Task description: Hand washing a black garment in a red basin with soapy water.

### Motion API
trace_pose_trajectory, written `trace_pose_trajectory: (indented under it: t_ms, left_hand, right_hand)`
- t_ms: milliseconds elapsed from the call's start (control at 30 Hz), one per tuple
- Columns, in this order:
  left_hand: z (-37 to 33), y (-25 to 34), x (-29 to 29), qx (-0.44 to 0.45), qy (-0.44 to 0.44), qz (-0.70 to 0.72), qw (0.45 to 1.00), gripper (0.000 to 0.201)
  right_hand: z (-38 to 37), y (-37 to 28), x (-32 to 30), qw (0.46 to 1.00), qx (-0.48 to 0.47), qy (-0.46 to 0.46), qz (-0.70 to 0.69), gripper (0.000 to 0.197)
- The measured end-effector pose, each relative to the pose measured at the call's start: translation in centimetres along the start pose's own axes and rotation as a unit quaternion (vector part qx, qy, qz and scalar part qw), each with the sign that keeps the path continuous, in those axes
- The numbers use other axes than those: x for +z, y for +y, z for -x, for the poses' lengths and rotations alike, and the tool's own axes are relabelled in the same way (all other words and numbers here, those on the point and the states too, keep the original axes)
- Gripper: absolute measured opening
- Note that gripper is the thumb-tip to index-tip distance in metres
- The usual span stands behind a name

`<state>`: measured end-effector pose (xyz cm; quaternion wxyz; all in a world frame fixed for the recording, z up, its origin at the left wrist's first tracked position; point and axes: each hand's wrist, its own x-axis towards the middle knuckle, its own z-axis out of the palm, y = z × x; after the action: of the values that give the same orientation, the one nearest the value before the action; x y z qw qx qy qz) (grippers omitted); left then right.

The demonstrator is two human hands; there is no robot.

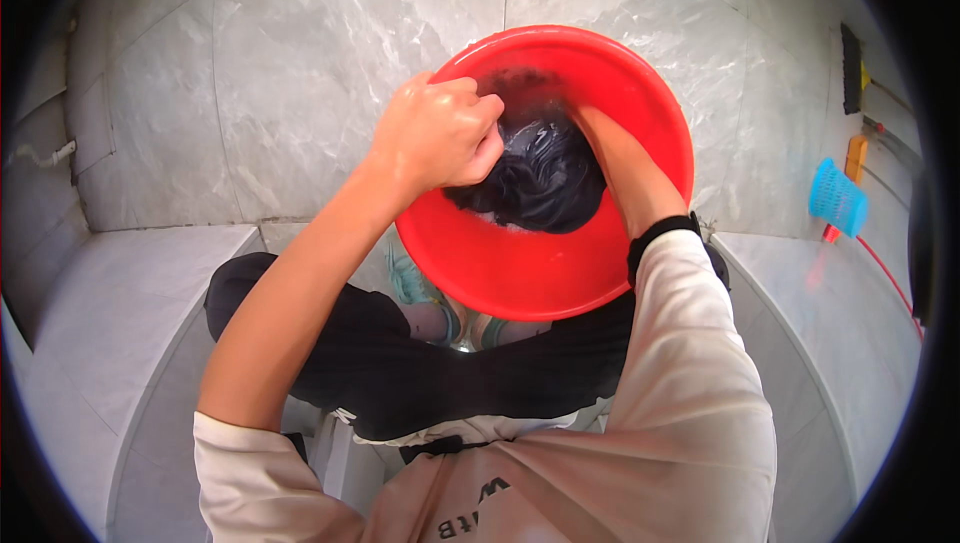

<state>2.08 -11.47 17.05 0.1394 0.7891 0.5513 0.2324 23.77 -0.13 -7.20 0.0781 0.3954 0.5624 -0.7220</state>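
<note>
A round red basin (555,288) sits in front of me, tilted a little over my knees. Inside lies a bunched, wet dark cloth (545,178), with a few suds at its lower edge. My left hand (447,130) is closed in a fist over the basin's left side, its fingers wrapped round part of the cloth. Beside that fist the dark fabric is smeared by motion. My right forearm (630,158) reaches into the basin from the right, with a black band at the elbow-side sleeve edge. The right hand's fingers are hidden in the blurred cloth.
Grey marbled tiles (300,93) cover the surface beyond the basin. Pale raised ledges flank me on both sides. At the right a blue perforated basket (838,197) stands near an orange handle and a thin red cord. My shoes (408,278) show below the basin.
</note>
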Motion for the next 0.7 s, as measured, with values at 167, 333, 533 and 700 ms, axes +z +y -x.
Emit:
trace_pose_trajectory:
  t_ms: [167, 333, 533, 700]
  left_hand:
    - [1.1, -1.0, -1.0, -0.003, -0.012, -0.037, 0.999, 0.011]
    - [0.1, -0.4, 0.3, 0.008, -0.008, -0.024, 1.000, 0.013]
    - [-0.1, -0.2, -0.1, -0.006, -0.027, -0.017, 0.999, 0.013]
    - [-0.1, 0.2, -0.1, -0.014, -0.045, -0.016, 0.999, 0.012]
  right_hand:
    - [5.2, -9.0, 4.3, 0.992, 0.029, -0.051, 0.114, 0.059]
    - [11.2, -10.2, 4.1, 0.932, -0.009, 0.091, 0.352, 0.046]
    - [19.4, -13.6, 9.5, 0.847, -0.058, 0.126, 0.514, 0.047]
    - [18.7, -10.6, 12.2, 0.829, -0.085, 0.088, 0.545, 0.067]
